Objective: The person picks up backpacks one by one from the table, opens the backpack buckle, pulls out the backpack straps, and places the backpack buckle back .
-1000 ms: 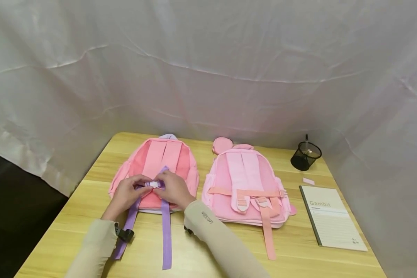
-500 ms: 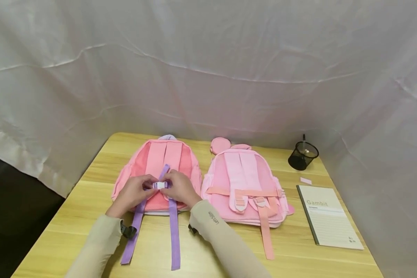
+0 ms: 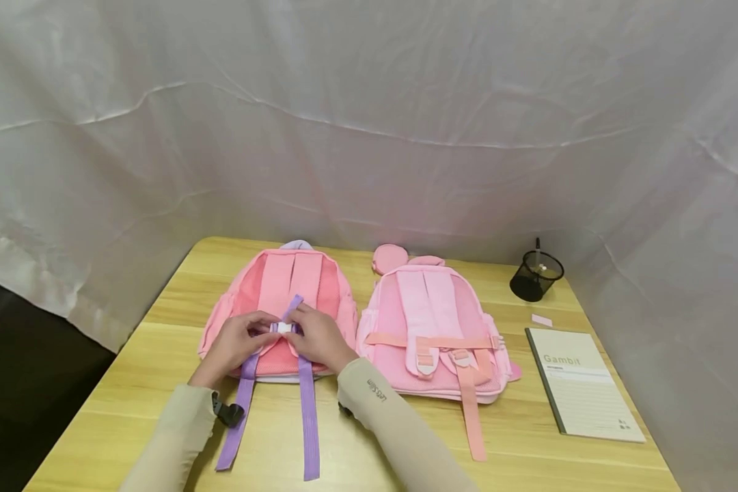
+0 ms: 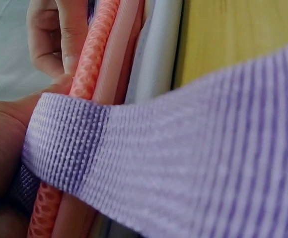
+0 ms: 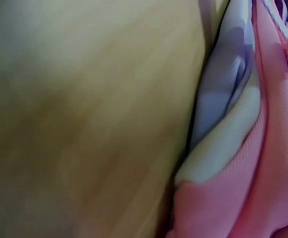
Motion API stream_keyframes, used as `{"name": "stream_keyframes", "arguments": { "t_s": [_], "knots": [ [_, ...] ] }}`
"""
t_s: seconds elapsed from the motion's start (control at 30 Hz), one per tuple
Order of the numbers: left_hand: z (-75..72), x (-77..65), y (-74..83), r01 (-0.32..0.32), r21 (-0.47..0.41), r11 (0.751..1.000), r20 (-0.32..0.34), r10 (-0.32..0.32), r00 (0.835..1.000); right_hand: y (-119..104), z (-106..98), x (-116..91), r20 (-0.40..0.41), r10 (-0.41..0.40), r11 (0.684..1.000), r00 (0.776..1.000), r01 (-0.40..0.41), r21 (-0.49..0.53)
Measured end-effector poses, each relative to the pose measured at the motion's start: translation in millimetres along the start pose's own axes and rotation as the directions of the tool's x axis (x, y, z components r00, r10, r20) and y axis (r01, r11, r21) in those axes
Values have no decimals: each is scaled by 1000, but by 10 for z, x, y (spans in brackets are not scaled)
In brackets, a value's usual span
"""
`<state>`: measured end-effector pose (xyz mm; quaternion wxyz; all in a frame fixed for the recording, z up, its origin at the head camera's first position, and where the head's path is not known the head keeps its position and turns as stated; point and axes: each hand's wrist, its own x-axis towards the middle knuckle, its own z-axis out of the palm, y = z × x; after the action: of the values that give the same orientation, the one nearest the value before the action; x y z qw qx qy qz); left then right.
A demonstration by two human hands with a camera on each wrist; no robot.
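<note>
A coral-pink backpack point(image 3: 240, 292) lies on the table with its shoulder straps facing up. Over its lower back, a white buckle point(image 3: 284, 328) on purple webbing sits between both hands. My left hand point(image 3: 232, 343) pinches the buckle's left end, and my right hand point(image 3: 321, 336) pinches its right end. The two halves appear joined. Loose purple strap ends point(image 3: 309, 424) hang toward the table's front. In the left wrist view, purple webbing point(image 4: 154, 153) crosses close to the camera and hides much of the hand. The right wrist view shows the backpack's side point(image 5: 263, 148) but not the buckle.
A lighter pink backpack point(image 3: 393, 362) with an orange strap point(image 3: 470, 417) lies just right of the first. Farther right are a notebook point(image 3: 584, 389), a small pink slip point(image 3: 542, 320) and a black mesh pen cup point(image 3: 531, 281). Grey fabric point(image 3: 369, 137) surrounds the table.
Both hands and the buckle have shifted slightly right in the head view, mostly between the first two frames. The right-hand fingers now cover more of the buckle's right end.
</note>
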<state>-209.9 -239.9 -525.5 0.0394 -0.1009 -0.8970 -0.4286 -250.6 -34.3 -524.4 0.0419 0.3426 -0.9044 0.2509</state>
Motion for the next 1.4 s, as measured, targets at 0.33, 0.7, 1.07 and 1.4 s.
{"name": "stream_keyframes", "arguments": {
  "t_s": [0.33, 0.7, 1.07, 1.4],
  "knots": [
    [-10, 44, -26, -32, -16, 999, 8, 32, 999, 72, -51, 73, 118, -101, 994, 988, 105, -35],
    [-3, 30, -85, 25, -110, 994, -8, -26, 1000, 127, -124, 53, 123, -35, 996, 992, 25, 82],
    [-27, 42, -94, 18, -134, 991, -32, -22, 999, 115, -196, 72, 117, 24, 992, 993, -38, 121],
    [-14, 15, -117, 39, -142, 989, -21, -42, 999, 100, -196, 38, 73, 31, 989, 997, -42, 142]
  ]
}}
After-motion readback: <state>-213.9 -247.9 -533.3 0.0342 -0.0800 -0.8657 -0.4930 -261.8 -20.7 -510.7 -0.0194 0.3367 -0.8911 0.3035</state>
